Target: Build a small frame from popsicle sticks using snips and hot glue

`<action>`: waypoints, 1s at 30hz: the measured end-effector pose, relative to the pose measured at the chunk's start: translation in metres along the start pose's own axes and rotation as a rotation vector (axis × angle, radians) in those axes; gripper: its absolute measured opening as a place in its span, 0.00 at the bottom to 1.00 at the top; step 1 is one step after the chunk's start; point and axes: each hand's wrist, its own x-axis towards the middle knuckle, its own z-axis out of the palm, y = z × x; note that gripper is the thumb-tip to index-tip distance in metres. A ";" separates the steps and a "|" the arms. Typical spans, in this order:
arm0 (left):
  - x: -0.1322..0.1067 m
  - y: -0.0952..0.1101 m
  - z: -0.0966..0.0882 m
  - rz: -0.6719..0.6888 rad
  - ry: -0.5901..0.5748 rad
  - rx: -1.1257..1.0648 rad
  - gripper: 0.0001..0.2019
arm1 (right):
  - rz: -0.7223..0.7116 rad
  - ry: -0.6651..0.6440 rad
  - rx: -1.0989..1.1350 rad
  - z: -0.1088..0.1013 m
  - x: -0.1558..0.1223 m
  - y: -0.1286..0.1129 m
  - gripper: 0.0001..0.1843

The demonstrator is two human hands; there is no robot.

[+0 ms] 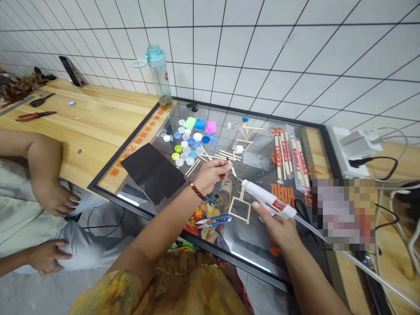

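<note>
My left hand (pixel 213 175), with a beaded bracelet at the wrist, pinches a short wooden stick (pixel 233 169) that has a dark end. In my right hand (pixel 278 225) is a white glue gun (pixel 262 194), a long clear glue stick (pixel 354 259) trailing from its back. The gun's nozzle is close to the lower end of the wooden stick; whether they touch, I cannot tell. Just below lies a square frame of thin sticks (pixel 238 218). Blue-handled thread snips (pixel 216 220) rest near the table's front edge.
Behind my hands are bottle caps (pixel 197 137), loose sticks (pixel 193 168), clay packets (pixel 200 125) and a stick structure (pixel 243 142). Black sheets (pixel 152 173) lie left, wrapped chopsticks (pixel 290 155) right. A bottle (pixel 161 78) stands behind. Power cords run right. Another person's hand (pixel 59 199) is at left.
</note>
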 end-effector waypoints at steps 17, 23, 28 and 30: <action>0.000 -0.002 -0.002 -0.038 -0.124 -0.119 0.14 | 0.034 0.065 -0.066 -0.003 -0.003 0.015 0.18; -0.001 -0.001 -0.002 -0.059 -0.134 -0.163 0.15 | 0.014 0.015 -0.003 -0.003 -0.004 0.016 0.17; -0.001 -0.001 0.001 -0.043 -0.087 -0.137 0.16 | 0.003 -0.012 0.040 -0.003 -0.003 0.012 0.15; -0.001 -0.001 0.002 -0.031 -0.060 -0.111 0.16 | 0.000 -0.013 0.057 -0.003 -0.003 0.009 0.15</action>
